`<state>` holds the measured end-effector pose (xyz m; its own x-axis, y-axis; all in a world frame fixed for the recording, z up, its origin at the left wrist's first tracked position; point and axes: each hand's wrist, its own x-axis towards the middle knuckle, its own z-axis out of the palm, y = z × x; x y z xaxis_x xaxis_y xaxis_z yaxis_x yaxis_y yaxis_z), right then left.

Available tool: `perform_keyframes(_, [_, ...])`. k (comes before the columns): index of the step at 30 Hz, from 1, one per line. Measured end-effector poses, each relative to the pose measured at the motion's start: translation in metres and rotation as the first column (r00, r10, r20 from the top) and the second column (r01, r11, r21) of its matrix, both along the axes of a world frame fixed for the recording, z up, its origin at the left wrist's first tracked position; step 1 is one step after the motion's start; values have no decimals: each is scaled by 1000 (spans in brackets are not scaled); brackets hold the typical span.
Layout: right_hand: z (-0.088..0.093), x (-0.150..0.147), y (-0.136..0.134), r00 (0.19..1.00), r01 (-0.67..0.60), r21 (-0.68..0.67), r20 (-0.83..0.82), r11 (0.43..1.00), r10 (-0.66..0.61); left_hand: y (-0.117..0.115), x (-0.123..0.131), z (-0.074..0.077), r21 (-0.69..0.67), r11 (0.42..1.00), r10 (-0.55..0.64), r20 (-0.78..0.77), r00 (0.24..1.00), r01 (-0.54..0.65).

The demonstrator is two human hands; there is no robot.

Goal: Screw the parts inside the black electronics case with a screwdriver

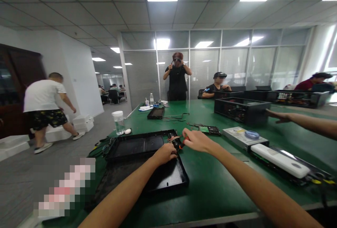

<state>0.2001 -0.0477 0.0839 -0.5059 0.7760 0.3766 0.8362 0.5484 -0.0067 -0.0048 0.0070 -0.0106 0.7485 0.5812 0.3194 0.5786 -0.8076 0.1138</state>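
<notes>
An open black computer case [137,147] lies flat on the green table [210,186] in front of me, with a second black panel [163,178] nearer to me. My left hand [165,153] is closed and rests on the case's right edge by a small dark part with red wires [173,138]. My right hand [196,140] is closed round a screwdriver with a red and black handle [183,144], its tip pointing at that part.
To the right lie a grey drive [238,135] with a blue disc, a white bar-shaped device [280,159] and a circuit board [207,129]. A co-worker's arm [302,122] reaches in from the right near a black chassis [242,110]. A lidded jar [118,122] stands at the left edge. Several people stand or sit behind.
</notes>
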Motion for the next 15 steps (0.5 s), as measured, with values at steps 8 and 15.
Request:
perform_keyframes(8, [30,-44,5,956,236,52,167,970,-241,-1,-1,3,-32,999,13,9,1000,-13])
perform_keyframes(15, [28,-41,13,985,124,-93,136,988,-111,-2,-2,2,-24,1000,-9,41,999,10])
